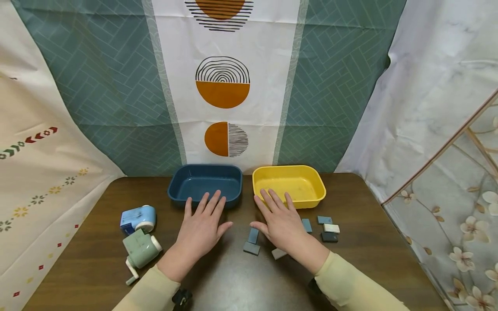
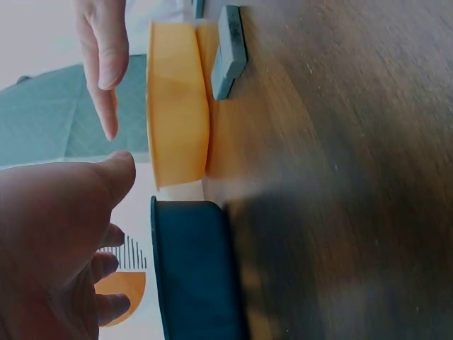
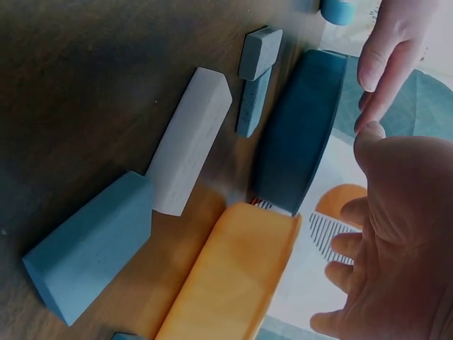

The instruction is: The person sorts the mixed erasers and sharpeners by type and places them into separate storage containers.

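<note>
i have the left hand (image 1: 201, 231) and right hand (image 1: 281, 222) empty above the brown wooden table (image 1: 233, 285), fingers straight and spread. a dark-blue rectangular plastic tray (image 1: 194, 183) and yellow rectangular plastic tray (image 1: 297, 186) stand by its far edge; two small grey-blue rectangular blocks (image 1: 251, 248) lie between the hands. a pale block (image 1: 278, 254), partly hidden, is probably grey.
</note>
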A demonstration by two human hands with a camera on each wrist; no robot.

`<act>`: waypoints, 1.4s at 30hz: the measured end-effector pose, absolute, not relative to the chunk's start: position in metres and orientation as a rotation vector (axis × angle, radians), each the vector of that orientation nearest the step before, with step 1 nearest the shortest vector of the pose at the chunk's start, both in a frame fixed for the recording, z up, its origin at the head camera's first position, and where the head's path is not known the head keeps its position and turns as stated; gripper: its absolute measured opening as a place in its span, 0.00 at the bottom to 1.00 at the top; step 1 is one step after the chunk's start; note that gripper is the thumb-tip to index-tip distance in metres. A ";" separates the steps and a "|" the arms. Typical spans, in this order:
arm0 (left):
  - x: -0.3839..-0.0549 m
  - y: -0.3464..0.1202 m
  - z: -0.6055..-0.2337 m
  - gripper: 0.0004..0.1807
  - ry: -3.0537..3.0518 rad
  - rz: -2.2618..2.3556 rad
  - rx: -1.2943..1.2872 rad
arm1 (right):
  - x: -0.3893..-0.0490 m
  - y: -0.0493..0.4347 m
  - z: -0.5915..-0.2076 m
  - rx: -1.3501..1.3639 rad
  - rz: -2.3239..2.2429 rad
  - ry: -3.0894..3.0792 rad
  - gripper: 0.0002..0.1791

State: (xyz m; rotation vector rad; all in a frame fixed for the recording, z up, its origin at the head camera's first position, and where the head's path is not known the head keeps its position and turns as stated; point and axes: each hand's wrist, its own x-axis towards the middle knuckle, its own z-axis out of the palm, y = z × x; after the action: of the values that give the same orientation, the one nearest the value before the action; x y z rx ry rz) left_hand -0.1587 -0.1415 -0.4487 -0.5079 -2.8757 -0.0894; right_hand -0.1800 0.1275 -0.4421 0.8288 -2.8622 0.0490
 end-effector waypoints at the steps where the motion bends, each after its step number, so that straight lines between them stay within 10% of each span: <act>1: -0.160 -0.142 -0.449 0.42 -2.879 -0.091 -0.505 | -0.181 0.127 -0.443 0.829 0.048 -2.866 0.45; 42: -0.175 -0.156 -0.461 0.42 -2.961 -0.124 -0.404 | -0.196 0.096 -0.453 0.875 0.034 -2.964 0.45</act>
State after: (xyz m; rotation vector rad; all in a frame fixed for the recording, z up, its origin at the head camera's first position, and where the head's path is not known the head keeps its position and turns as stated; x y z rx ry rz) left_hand -0.1747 -0.1563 -0.4614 -0.4042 -2.9607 -0.1240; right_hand -0.1957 0.0957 -0.4533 0.8750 -2.9636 0.0339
